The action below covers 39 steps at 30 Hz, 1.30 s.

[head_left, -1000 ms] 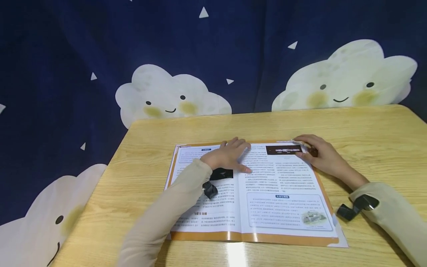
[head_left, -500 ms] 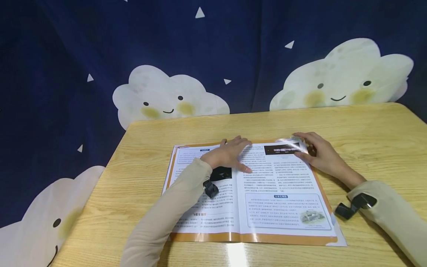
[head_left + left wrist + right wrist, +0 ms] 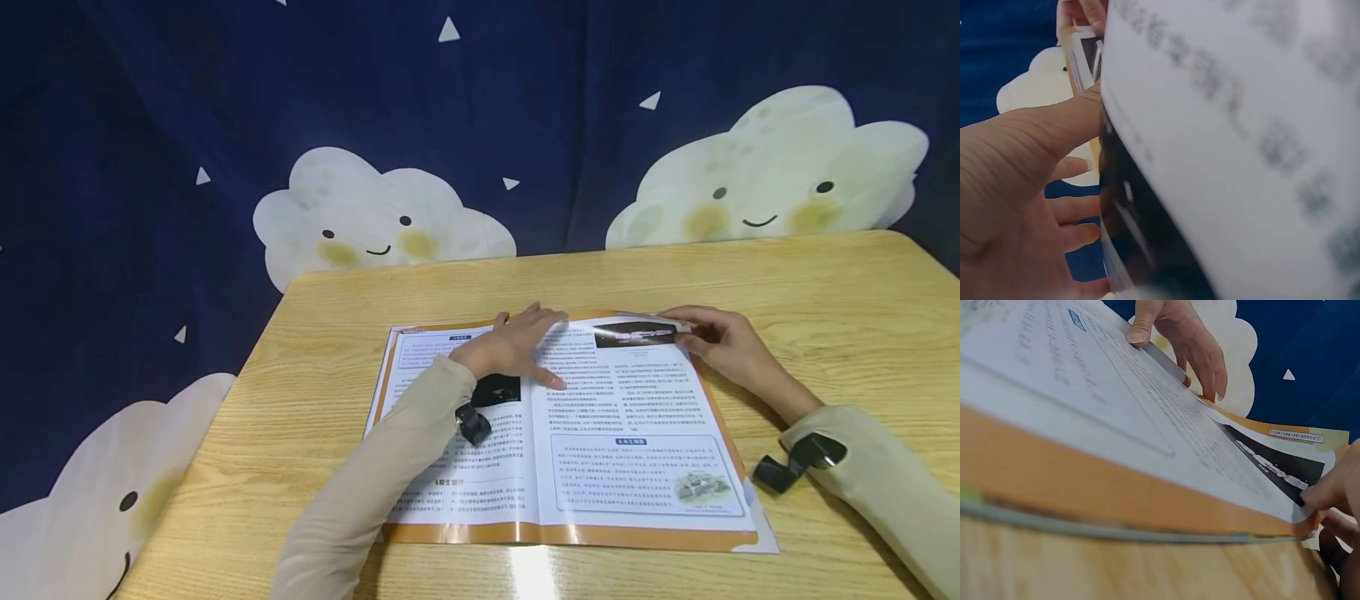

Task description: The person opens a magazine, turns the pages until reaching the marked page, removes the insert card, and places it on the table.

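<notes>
An open magazine (image 3: 645,400) with orange-edged printed pages lies on the table, its text upside down in the head view. My left hand (image 3: 510,346) rests near the fold at the far side, fingers spread and thumb reaching onto the right page. In the left wrist view this hand (image 3: 1029,169) has its fingers apart beside the page. My right hand (image 3: 727,342) pinches the far right corner of the right page. The right wrist view shows the thumb (image 3: 1329,487) on top, over the dark picture (image 3: 1272,462), with fingers below; that corner curves up slightly.
The pale wooden table (image 3: 300,400) extends around the magazine. Behind it hangs a dark blue curtain (image 3: 562,125) with cloud faces and white triangles. Each sleeve carries a black strap (image 3: 798,462).
The page's far right corner has bowed upward under my right hand, whose thumb has shifted slightly right. My left hand stays in nearly the same place.
</notes>
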Available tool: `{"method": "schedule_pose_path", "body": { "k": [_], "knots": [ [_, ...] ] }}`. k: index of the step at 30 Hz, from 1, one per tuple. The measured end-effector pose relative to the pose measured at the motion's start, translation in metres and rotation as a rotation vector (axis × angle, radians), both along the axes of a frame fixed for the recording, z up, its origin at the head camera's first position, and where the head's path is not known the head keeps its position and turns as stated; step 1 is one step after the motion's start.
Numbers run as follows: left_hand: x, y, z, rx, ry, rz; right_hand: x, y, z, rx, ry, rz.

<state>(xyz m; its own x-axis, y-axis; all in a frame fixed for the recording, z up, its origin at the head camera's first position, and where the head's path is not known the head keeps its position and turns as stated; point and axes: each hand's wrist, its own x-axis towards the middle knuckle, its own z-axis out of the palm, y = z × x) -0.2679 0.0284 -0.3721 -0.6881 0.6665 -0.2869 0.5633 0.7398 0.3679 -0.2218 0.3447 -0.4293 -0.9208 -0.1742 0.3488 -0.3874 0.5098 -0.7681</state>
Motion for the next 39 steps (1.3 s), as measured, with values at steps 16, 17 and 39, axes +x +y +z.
{"method": "schedule_pose_path", "body": {
  "k": [16, 17, 39],
  "knots": [
    [0.002, -0.005, 0.001, 0.088, 0.124, -0.061, 0.005, 0.002, 0.01, -0.227, -0.16, 0.085],
    [0.003, -0.005, 0.001, 0.088, 0.125, -0.062, 0.005, 0.002, 0.011, -0.247, -0.156, 0.116],
    [0.006, -0.004, 0.004, 0.205, 0.167, -0.113, 0.003, -0.002, 0.012, -0.208, -0.16, 0.07]
  ]
}}
